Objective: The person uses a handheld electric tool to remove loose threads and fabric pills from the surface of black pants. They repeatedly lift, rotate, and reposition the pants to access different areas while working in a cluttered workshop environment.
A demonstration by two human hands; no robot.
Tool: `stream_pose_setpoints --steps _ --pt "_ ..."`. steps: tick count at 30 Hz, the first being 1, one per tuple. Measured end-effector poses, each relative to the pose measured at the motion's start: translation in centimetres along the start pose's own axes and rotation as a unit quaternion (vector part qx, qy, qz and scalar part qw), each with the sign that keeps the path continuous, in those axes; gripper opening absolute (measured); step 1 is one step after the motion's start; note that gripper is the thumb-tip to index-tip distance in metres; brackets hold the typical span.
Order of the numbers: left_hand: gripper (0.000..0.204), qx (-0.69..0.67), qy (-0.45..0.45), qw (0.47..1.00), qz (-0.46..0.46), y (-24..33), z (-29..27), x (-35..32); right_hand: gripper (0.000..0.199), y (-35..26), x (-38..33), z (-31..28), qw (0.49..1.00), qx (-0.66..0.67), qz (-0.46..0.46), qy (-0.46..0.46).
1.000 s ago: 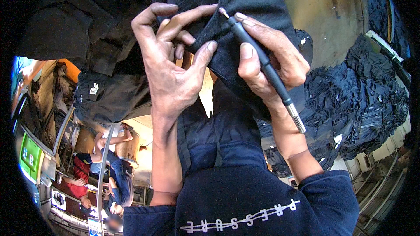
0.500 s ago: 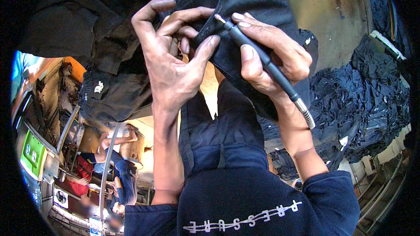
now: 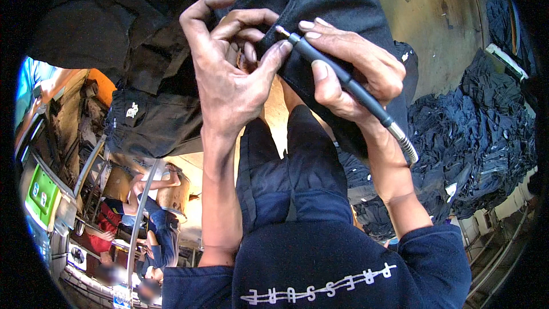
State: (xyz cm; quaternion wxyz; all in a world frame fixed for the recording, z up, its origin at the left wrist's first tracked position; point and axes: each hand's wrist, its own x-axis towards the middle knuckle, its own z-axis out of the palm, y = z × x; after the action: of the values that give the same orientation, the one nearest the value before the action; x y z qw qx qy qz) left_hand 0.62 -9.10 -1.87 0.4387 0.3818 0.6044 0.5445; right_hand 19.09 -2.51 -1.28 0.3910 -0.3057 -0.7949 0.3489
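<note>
A dark blue-black garment (image 3: 337,0) with a stitched curved edge, like a pocket edge on trousers, spreads in front of me. My left hand (image 3: 237,68) pinches this edge between thumb and bent fingers, its little finger raised. Held like a pen in my right hand (image 3: 360,71) is a slim black rotary grinder handpiece (image 3: 329,66). A metal spring sleeve forms its rear end. Its small pinkish tip points left, at the garment's edge close to my left thumb and index finger. Whether the tip touches the cloth, I cannot tell.
Black garments (image 3: 154,120) lie to the left. A big heap of dark garments (image 3: 469,131) fills the right side, near a worn tan surface (image 3: 426,23). Other people sit at lower left, one in a red shirt (image 3: 106,229), beyond a metal pole (image 3: 143,206) and a green container (image 3: 41,197).
The handpiece tip has moved slightly down and left along the garment's edge, nearer my left thumb. Both hands keep their grip.
</note>
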Motion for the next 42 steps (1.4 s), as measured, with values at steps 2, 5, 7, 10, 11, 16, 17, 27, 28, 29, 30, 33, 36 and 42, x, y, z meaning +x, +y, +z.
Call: stream_pose_setpoints --steps 2,5,7,10,11,16,17,27,28,29,30,33,36,42 --pt "0.078 -0.003 0.0 1.0 0.0 -0.3 -0.1 -0.1 0.029 0.0 -0.1 -0.1 1.0 0.002 -0.002 -0.008" --pt "0.078 0.002 -0.001 1.0 0.0 -0.5 -0.2 -0.2 0.029 0.3 -0.3 0.1 0.999 0.027 -0.009 -0.018" --pt "0.079 0.024 0.004 1.0 0.006 0.0 -0.3 -0.3 0.03 0.2 -0.4 0.1 0.999 0.04 -0.011 -0.014" --pt "0.092 0.144 -0.017 0.989 0.017 1.9 -0.3 -0.9 0.024 -0.9 -1.0 -0.6 0.977 0.154 0.098 0.107" --pt "0.095 0.169 -0.011 0.986 0.0 2.7 -0.1 -1.1 0.03 -1.9 -1.7 -1.6 0.966 0.162 0.147 0.135" --pt "0.081 0.253 -0.038 0.967 -0.013 5.3 -0.5 1.0 0.029 -6.8 -6.1 -7.4 0.946 0.057 0.24 0.208" --pt "0.075 0.258 -0.02 0.966 -0.009 5.5 -1.0 2.4 0.029 -6.8 -7.0 -8.4 0.959 0.04 0.208 0.189" --pt "0.064 0.354 0.032 0.891 0.282 5.8 4.1 2.7 0.043 -6.6 -20.1 -11.8 0.964 -0.183 0.169 0.095" --pt "0.067 0.411 -0.037 0.864 0.288 4.6 6.1 -0.5 0.046 -7.1 -20.6 -11.7 0.957 -0.188 0.192 0.108" --pt "0.074 0.45 -0.147 0.825 0.308 3.6 6.9 -2.4 0.048 -7.5 -20.5 -11.4 0.954 -0.192 0.19 0.128" --pt "0.083 0.52 -0.23 0.776 0.274 2.7 6.7 -2.9 0.05 -7.9 -20.2 -10.9 0.95 -0.198 0.194 0.145" --pt "0.089 0.431 -0.171 0.81 0.359 0.8 2.7 1.9 0.053 -8.0 -16.8 -7.6 0.96 -0.191 0.138 0.151" --pt "0.073 0.451 -0.212 0.796 0.343 1.2 -3.4 9.8 0.049 -6.0 -10.4 -2.0 0.972 -0.179 0.11 0.106" --pt "0.059 0.43 -0.025 0.877 0.214 1.6 -0.2 3.4 0.047 -7.1 -9.2 -0.6 0.964 -0.154 0.143 0.166"
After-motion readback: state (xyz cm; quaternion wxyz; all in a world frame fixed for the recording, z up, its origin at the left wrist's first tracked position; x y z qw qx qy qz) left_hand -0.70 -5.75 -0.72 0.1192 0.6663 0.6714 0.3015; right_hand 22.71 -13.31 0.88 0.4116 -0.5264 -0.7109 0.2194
